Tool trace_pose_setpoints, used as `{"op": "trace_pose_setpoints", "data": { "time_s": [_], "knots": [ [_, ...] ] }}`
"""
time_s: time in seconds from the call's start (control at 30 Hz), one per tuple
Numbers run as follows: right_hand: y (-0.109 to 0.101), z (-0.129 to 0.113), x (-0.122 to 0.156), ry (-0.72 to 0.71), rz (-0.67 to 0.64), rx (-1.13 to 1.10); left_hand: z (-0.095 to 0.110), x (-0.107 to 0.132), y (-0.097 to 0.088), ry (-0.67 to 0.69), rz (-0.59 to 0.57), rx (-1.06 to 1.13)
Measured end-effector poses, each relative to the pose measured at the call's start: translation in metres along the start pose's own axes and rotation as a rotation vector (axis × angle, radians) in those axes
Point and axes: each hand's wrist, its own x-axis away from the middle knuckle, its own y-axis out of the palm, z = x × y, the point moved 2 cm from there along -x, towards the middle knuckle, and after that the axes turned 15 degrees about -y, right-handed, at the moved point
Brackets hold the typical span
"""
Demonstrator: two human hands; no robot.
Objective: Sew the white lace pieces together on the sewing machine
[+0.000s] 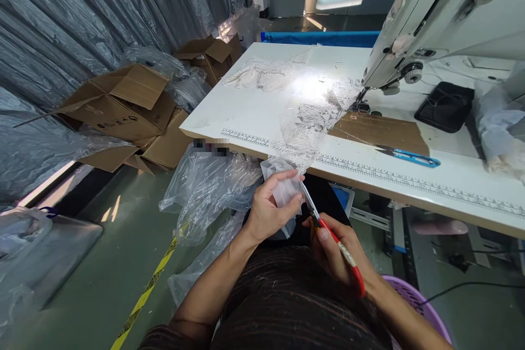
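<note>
My left hand (270, 205) pinches the lower end of a white lace fabric strip (305, 123) that hangs from the sewing table's front edge (410, 186) down to my lap. My right hand (338, 249) grips red-handled scissors (332, 235), their blades pointing up-left and meeting the lace right at my left fingers. More of the lace lies spread on the white tabletop toward the sewing machine (435, 22).
Blue-handled snips (410, 156) lie on a brown cardboard sheet (381, 131) beside a black pad (445, 105). Open cardboard boxes (123, 104) and clear plastic bags (205, 191) litter the floor at left. A purple basket (418, 306) sits by my right side.
</note>
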Motion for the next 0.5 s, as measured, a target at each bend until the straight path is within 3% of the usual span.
{"op": "trace_pose_setpoints", "data": {
  "time_s": [0.5],
  "knots": [
    [0.0093,0.0041,0.002,-0.054,0.053,0.107,-0.0013,0.0016,0.0001,0.024,0.003,-0.084]
  ]
}}
